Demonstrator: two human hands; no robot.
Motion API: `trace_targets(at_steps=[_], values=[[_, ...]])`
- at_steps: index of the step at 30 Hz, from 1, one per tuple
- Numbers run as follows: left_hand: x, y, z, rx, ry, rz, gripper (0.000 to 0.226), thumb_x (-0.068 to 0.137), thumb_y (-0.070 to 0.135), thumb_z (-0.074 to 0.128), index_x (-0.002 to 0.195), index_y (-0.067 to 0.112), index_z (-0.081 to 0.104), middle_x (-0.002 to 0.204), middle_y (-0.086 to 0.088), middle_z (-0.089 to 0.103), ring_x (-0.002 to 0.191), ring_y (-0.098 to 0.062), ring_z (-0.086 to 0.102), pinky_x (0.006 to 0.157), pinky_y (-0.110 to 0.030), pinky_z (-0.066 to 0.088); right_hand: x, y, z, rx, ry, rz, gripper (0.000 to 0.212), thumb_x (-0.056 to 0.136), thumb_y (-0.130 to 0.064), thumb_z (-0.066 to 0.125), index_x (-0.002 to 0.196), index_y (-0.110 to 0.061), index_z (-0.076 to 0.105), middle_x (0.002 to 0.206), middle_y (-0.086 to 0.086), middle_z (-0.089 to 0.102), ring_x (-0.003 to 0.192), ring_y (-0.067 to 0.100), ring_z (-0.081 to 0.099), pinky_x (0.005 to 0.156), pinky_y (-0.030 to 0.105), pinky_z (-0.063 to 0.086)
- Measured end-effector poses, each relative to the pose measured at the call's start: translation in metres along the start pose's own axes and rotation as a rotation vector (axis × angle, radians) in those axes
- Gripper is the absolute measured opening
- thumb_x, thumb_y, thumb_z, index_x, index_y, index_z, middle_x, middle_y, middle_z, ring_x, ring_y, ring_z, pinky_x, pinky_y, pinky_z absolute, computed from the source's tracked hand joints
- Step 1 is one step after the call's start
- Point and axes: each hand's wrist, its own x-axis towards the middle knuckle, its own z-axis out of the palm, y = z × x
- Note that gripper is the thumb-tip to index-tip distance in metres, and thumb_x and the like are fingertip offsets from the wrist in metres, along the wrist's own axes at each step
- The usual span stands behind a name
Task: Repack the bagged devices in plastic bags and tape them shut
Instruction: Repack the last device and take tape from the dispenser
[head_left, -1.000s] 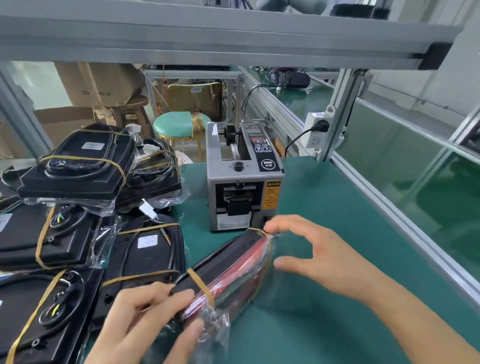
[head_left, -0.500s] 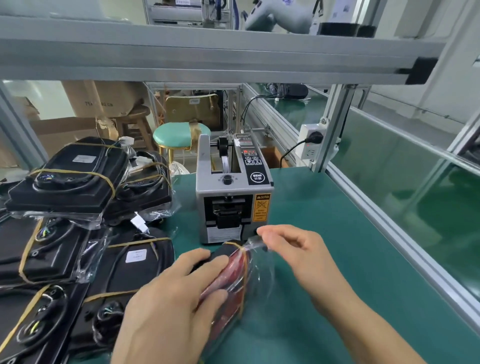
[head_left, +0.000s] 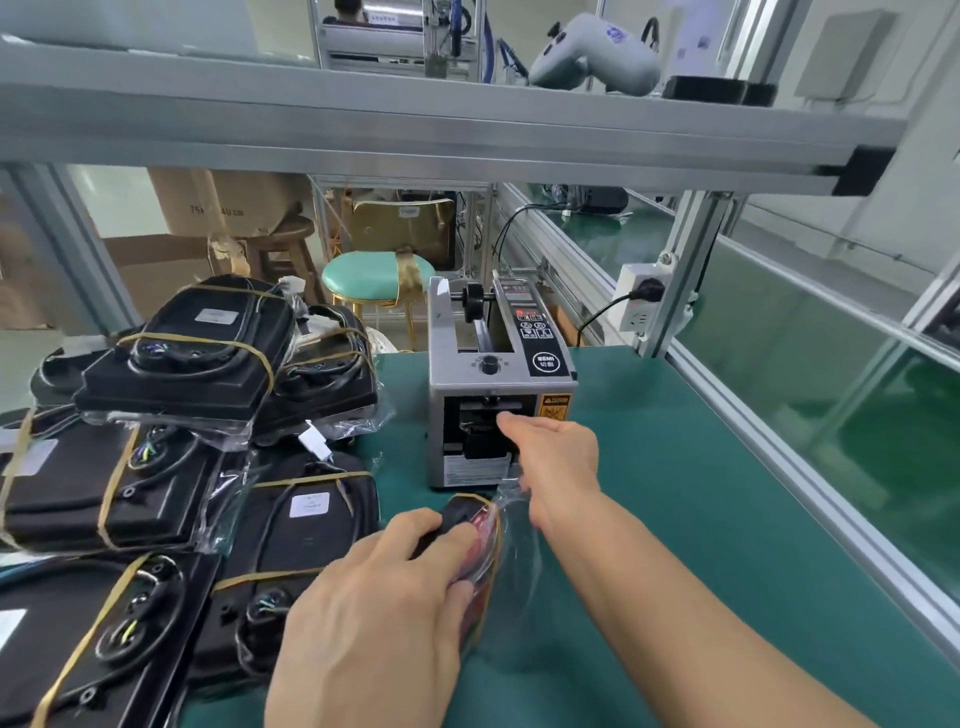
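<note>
Left hand: while it lies over the bagged device (head_left: 475, 540), the left hand (head_left: 374, 613) curls round its edge, just in front of the tape dispenser (head_left: 493, 384).
Right hand: the right hand (head_left: 558, 462) reaches the dispenser's front slot.
Hidden: fingertips unseen there, so its grasp cannot be told.
Stack: bagged devices (head_left: 182, 364) left of dispenser.

The right hand (head_left: 556, 457) is at the front slot of the tape dispenser (head_left: 493, 395), which blocks any way ahead. To its right the green mat (head_left: 701, 493) lies open up to the aluminium rail (head_left: 810, 467). Left of the left hand (head_left: 374, 613), stacked bagged devices (head_left: 182, 467) crowd the bench.
</note>
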Motion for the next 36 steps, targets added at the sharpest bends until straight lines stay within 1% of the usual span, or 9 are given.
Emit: trace_targets(at_steps=[4, 8, 11, 13, 16, 22, 25, 29, 36], values=[[-0.005, 0.0, 0.0, -0.01, 0.01, 0.01, 0.053, 0.032, 0.025, 0.095, 0.082, 0.03, 0.077, 0.082, 0.008, 0.071, 0.055, -0.01, 0.065, 0.037, -0.025, 0.046, -0.004, 0.0, 0.011, 0.053, 0.092, 0.029, 0.008, 0.078, -0.012, 0.078, 0.08, -0.013, 0.071, 0.08, 0.004, 0.068, 0.068, 0.017, 0.058, 0.061, 0.028, 0.049], [-0.008, 0.0, -0.003, -0.078, -0.053, -0.041, 0.051, 0.038, 0.027, 0.094, 0.086, 0.03, 0.076, 0.087, 0.01, 0.07, 0.058, -0.013, 0.066, 0.039, -0.024, 0.045, -0.005, -0.007, 0.019, 0.086, 0.033, 0.113, 0.012, 0.084, -0.009, 0.069, 0.088, -0.005, 0.058, 0.066, -0.001, 0.053, 0.055, 0.013, 0.046, 0.082, 0.039, 0.053], [-0.011, -0.002, -0.013, -0.053, -0.089, -0.094, 0.05, 0.072, 0.047, 0.071, 0.115, 0.052, 0.048, 0.118, 0.032, 0.048, 0.09, 0.002, 0.056, 0.065, -0.012, 0.037, -0.007, -0.007, 0.02, 0.191, 0.096, 0.216, 0.016, 0.08, -0.008, 0.07, 0.083, -0.014, 0.055, 0.072, 0.005, 0.052, 0.059, 0.017, 0.049, 0.069, 0.034, 0.056], [-0.017, -0.008, -0.013, -0.073, -0.074, -0.114, 0.047, 0.081, 0.049, 0.056, 0.119, 0.052, 0.028, 0.121, 0.037, 0.037, 0.095, 0.003, 0.043, 0.066, -0.011, 0.03, -0.01, -0.008, 0.006, 0.259, 0.001, 0.296, 0.016, 0.081, -0.01, 0.071, 0.08, -0.01, 0.054, 0.068, 0.002, 0.052, 0.05, 0.012, 0.044, 0.04, 0.02, 0.045], [-0.015, -0.009, -0.016, -0.121, -0.092, -0.125, 0.044, 0.08, 0.037, 0.062, 0.116, 0.051, 0.039, 0.119, 0.04, 0.041, 0.104, 0.003, 0.046, 0.069, -0.009, 0.031, -0.018, -0.019, -0.033, 0.233, -0.284, 0.293, 0.02, 0.08, -0.018, 0.071, 0.071, -0.021, 0.054, 0.05, -0.009, 0.04, 0.04, 0.004, 0.029, 0.042, 0.017, 0.022], [-0.011, 0.005, -0.009, -0.236, -0.067, -0.237, 0.046, 0.06, 0.007, 0.083, 0.098, 0.029, 0.071, 0.101, 0.022, 0.068, 0.093, -0.012, 0.064, 0.075, -0.022, 0.039, -0.061, -0.032, -0.079, -0.2, -0.573, -0.004, 0.013, 0.062, -0.033, 0.073, 0.059, -0.022, 0.066, 0.063, -0.01, 0.052, 0.061, 0.006, 0.042, 0.063, 0.024, 0.029], [-0.008, 0.007, -0.008, -0.204, -0.063, -0.234, 0.047, 0.063, 0.011, 0.082, 0.106, 0.027, 0.071, 0.109, 0.024, 0.064, 0.099, -0.01, 0.062, 0.081, -0.02, 0.038, -0.065, -0.029, -0.076, -0.303, -0.652, -0.107, 0.01, 0.077, -0.023, 0.071, 0.072, -0.015, 0.074, 0.074, -0.013, 0.067, 0.075, -0.002, 0.058, 0.08, 0.022, 0.033], [-0.004, 0.002, -0.012, -0.153, -0.09, -0.174, 0.047, 0.071, 0.026, 0.078, 0.114, 0.035, 0.063, 0.113, 0.029, 0.053, 0.103, 0.0, 0.053, 0.08, -0.015, 0.032, -0.06, -0.024, -0.068, -0.364, -0.639, -0.152, 0.016, 0.082, -0.013, 0.07, 0.07, -0.003, 0.07, 0.093, -0.001, 0.063, 0.079, -0.006, 0.058, 0.071, 0.001, 0.035], [-0.002, -0.006, -0.012, -0.167, -0.106, -0.158, 0.042, 0.073, 0.032, 0.076, 0.111, 0.039, 0.061, 0.107, 0.03, 0.052, 0.092, 0.003, 0.051, 0.074, -0.009, 0.034, -0.052, -0.025, -0.055, -0.405, -0.65, -0.191, 0.021, 0.083, -0.011, 0.07, 0.063, -0.015, 0.069, 0.098, -0.018, 0.057, 0.089, -0.009, 0.054, 0.075, 0.011, 0.033]])
